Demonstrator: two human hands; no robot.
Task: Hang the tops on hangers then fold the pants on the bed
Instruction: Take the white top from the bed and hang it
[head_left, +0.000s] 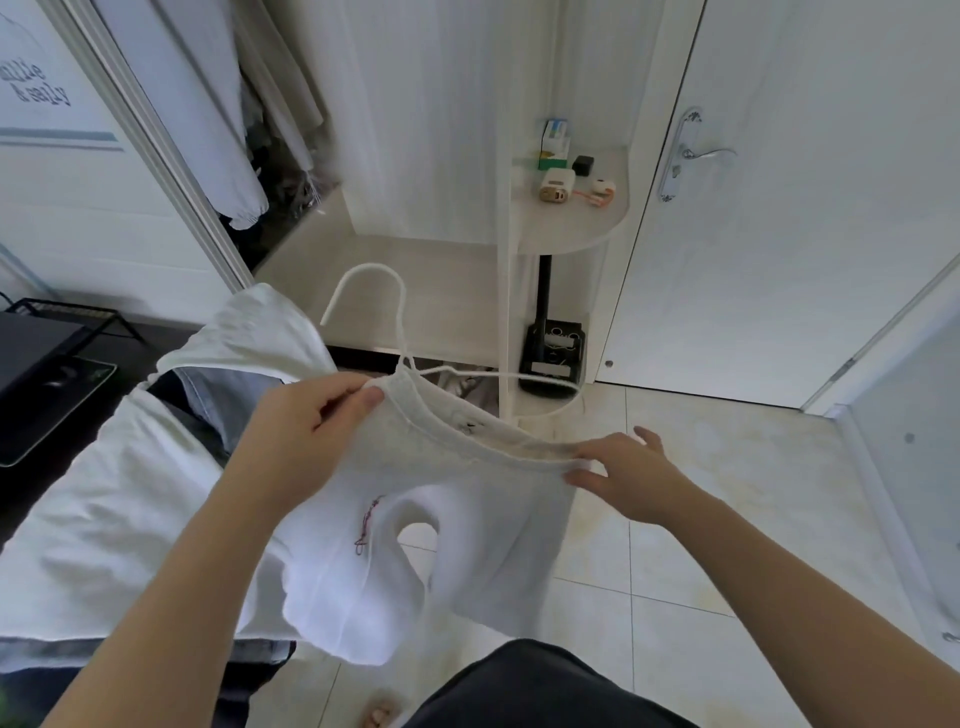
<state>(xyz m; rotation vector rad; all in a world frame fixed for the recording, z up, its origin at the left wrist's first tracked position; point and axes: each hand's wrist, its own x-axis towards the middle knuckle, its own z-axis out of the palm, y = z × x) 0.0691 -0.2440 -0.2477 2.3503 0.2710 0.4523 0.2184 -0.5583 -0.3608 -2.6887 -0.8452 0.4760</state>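
Bedroom, tiled floor (701, 545), white door (805, 260) far right, open wardrobe (249, 130) far left. White top (467, 519) held up in mid-frame over the floor, white hanger (402, 322) poking out of its neckline. Left hand (311, 421) pinches left end of collar. Right hand (628, 478) at right end, fingers straight, thumb on rim; grip cannot tell. Denim pants (218, 389) lie on bed (104, 519), left.

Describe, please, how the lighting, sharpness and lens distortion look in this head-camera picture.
Head view: soft, even light with only faint shadows and no harsh glare; the wide lens bows straight lines, so the door and wardrobe frame lean outward; the white top and white hanger stand weakly against the pale surroundings; detail is slightly soft throughout.
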